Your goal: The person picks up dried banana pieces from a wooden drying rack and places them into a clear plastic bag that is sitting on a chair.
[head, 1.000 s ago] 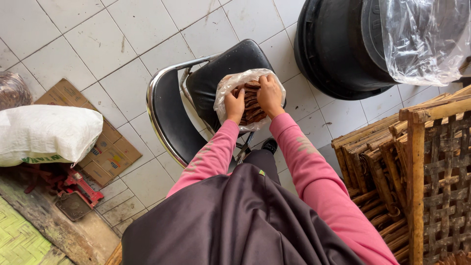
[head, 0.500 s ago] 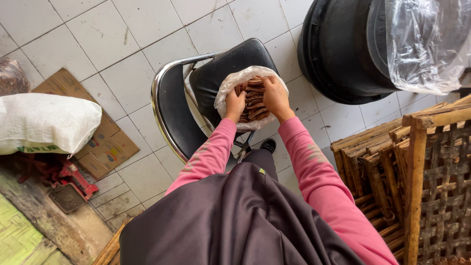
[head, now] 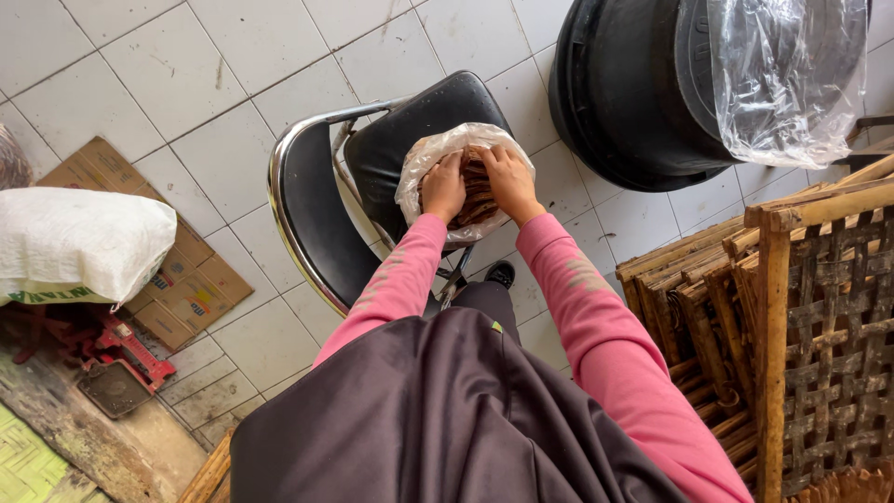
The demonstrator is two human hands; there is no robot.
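Note:
A clear plastic bag (head: 421, 172) holding brown stick-shaped pieces (head: 477, 191) rests on the seat of a black chair (head: 400, 140) with a chrome frame. My left hand (head: 443, 189) grips the bag's left side, fingers curled over its opening. On the right side my right hand (head: 507, 182) presses on the brown pieces inside the bag. Both arms wear pink sleeves.
A big black tub (head: 633, 88) with a clear plastic sheet (head: 787, 79) stands at the top right. Stacked woven bamboo racks (head: 792, 326) fill the right side. A white sack (head: 79, 242) lies on flattened cardboard (head: 186, 279) at the left, near a red tool (head: 121, 349).
Both hands have stayed on the bag, shifting slightly over the brown pieces. The camera view has tilted a little; the chair and bag have not moved.

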